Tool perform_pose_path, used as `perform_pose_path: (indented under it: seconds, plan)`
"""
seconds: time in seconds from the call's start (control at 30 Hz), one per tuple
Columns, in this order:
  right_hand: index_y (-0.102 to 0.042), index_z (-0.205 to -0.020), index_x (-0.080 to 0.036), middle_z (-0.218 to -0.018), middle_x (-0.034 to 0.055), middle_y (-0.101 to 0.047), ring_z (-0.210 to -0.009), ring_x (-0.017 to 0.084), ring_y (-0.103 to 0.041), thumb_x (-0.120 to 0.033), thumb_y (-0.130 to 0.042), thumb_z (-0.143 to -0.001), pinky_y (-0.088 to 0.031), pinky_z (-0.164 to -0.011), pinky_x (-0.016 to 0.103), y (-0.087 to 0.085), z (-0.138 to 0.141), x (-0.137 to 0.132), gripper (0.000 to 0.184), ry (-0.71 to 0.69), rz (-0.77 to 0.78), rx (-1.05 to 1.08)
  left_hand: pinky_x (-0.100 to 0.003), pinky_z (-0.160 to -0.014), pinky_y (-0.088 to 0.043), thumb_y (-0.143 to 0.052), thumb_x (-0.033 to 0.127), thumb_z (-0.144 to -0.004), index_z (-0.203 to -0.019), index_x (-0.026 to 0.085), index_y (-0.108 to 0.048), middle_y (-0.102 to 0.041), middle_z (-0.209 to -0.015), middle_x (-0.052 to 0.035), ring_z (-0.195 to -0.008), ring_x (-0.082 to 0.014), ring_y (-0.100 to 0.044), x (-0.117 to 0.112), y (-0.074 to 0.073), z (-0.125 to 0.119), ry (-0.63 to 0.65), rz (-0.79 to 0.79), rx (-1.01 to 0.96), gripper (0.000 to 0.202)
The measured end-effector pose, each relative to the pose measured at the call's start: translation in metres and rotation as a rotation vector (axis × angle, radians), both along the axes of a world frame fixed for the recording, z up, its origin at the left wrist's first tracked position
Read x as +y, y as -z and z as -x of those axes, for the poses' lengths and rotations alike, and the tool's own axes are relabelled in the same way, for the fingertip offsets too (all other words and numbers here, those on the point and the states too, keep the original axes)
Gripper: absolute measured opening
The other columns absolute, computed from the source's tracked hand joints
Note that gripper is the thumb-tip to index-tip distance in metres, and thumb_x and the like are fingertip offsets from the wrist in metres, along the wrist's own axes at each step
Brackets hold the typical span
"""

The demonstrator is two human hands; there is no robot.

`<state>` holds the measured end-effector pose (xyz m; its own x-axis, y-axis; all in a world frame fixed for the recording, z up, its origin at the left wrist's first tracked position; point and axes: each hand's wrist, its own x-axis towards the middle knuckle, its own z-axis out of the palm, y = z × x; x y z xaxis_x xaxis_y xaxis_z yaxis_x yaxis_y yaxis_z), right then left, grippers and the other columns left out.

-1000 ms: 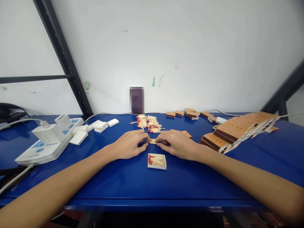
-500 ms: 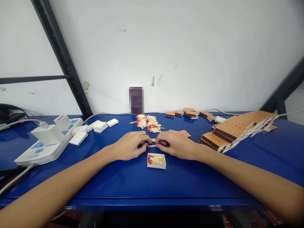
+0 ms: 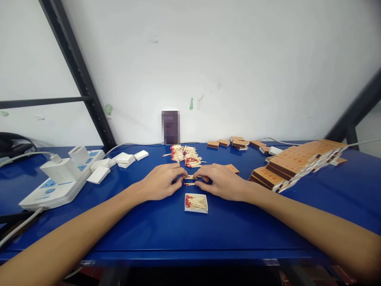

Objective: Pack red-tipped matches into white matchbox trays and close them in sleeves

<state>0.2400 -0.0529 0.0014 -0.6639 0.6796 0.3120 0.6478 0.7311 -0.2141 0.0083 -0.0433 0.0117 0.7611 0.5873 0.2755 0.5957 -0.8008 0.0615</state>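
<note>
My left hand (image 3: 163,182) and my right hand (image 3: 220,182) face each other over the blue table, fingers curled. Between their fingertips lie a few red-headed matches (image 3: 188,177), the heads toward the left hand. My fingers touch the ends of these matches from both sides. Slightly nearer to me, another match (image 3: 189,184) lies between the thumbs. Just below the hands sits a small white matchbox tray (image 3: 196,211), partly filled with matches whose red heads are at the left. Beyond the hands is a loose pile of matches (image 3: 192,157).
A stack of orange matchboxes (image 3: 293,163) stands at the right, with more matchboxes (image 3: 239,142) at the back. White trays (image 3: 125,158) lie left of the pile. A power strip (image 3: 64,192) with chargers is at far left. A pixelated dark object (image 3: 170,128) leans on the wall.
My fingertips have drawn slightly apart, so more of the matches between them shows. The tray and the match pile have stayed in place; the view has tilted a little.
</note>
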Motion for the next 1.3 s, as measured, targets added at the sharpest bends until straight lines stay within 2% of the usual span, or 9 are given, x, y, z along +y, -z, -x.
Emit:
perform_pose_path:
  seconds: [0.3,0.7,1.0,1.3]
  plan:
    - [-0.068,-0.099,-0.018,-0.071,0.0005,-0.061,-0.062,0.013,-0.051,-0.031,-0.053,-0.091,-0.033,-0.061,0.027,0.0002,0.0005,0.0009,0.021,0.003,0.018,0.009,-0.028,-0.068,-0.042,-0.044,0.031,-0.096,-0.106,0.021,-0.062,-0.06,-0.088,-0.003,-0.081,-0.0174,-0.058,0.0055,0.0026,0.0033,-0.059,-0.004,0.0,0.023]
    - [-0.068,-0.092,-0.018,-0.064,-0.0022,-0.053,-0.059,0.012,-0.047,-0.027,-0.054,-0.09,-0.03,-0.057,0.026,0.0033,0.0013,0.0029,0.016,0.005,0.033,0.053,-0.028,-0.069,-0.041,-0.044,0.031,-0.097,-0.103,0.021,-0.062,-0.062,-0.088,-0.0025,-0.08,-0.0174,-0.057,0.0075,0.0019,0.0021,-0.04,0.02,0.002,0.021]
    - [-0.068,-0.094,-0.018,-0.061,-0.0026,-0.052,-0.056,0.011,-0.046,-0.027,-0.054,-0.09,-0.03,-0.055,0.025,0.0013,0.0025,0.0023,0.017,0.006,0.063,0.071,-0.026,-0.066,-0.04,-0.043,0.029,-0.098,-0.098,0.019,-0.062,-0.062,-0.084,-0.0028,-0.077,-0.0167,-0.057,0.0072,0.0003,-0.0001,-0.038,0.016,0.001,0.022]
    - [-0.067,-0.085,-0.018,-0.06,-0.004,-0.049,-0.055,0.01,-0.045,-0.024,-0.057,-0.087,-0.031,-0.056,0.023,0.001,0.003,0.0021,0.012,0.01,0.084,0.119,-0.027,-0.065,-0.04,-0.039,0.031,-0.098,-0.094,0.018,-0.063,-0.062,-0.082,-0.0035,-0.075,-0.0164,-0.056,0.0101,0.0032,0.0001,-0.036,-0.004,-0.015,0.027]
